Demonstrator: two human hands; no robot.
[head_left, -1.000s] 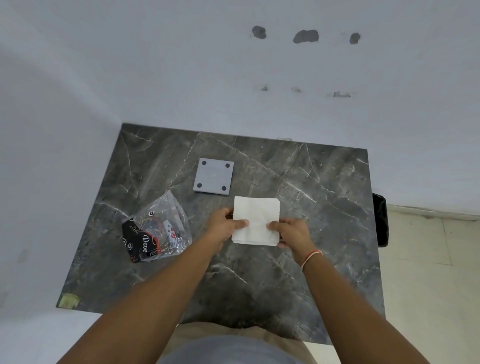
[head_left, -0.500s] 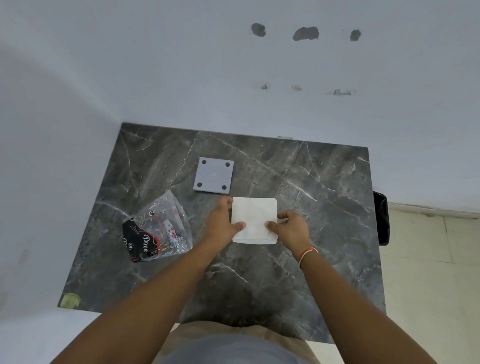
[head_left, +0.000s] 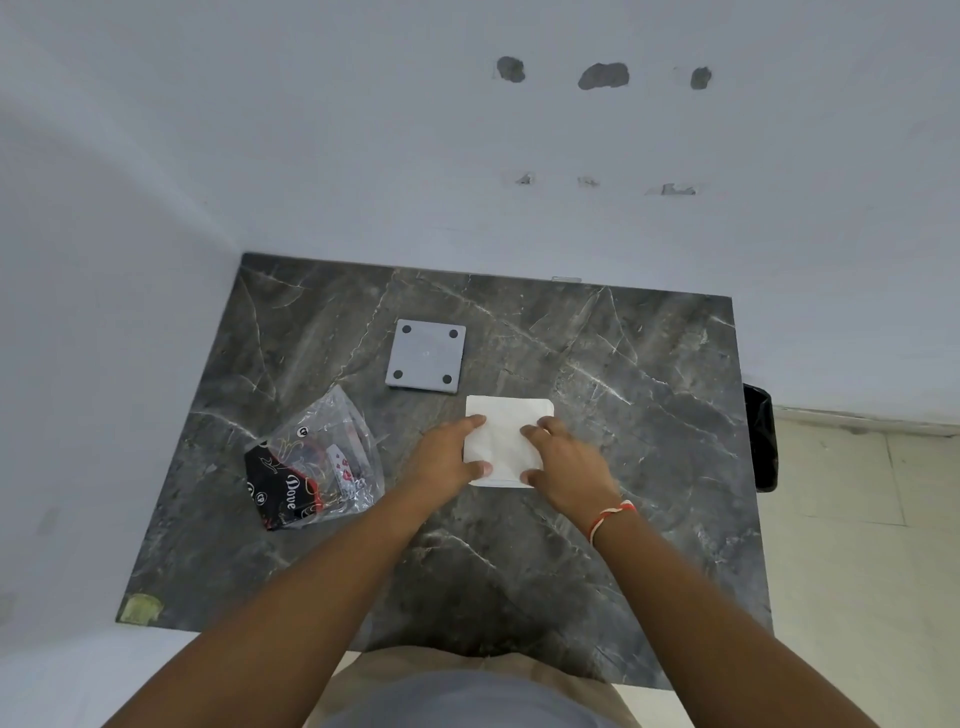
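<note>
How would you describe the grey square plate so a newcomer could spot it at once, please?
Start at the dark marble table. Just beyond the white napkin lies the grey square plate. It alone has a dark dot in each corner.

single head-worn view looks steeply down and forward at the marble table (head_left: 597, 571), close, facing the wall (head_left: 363, 156).
</note>
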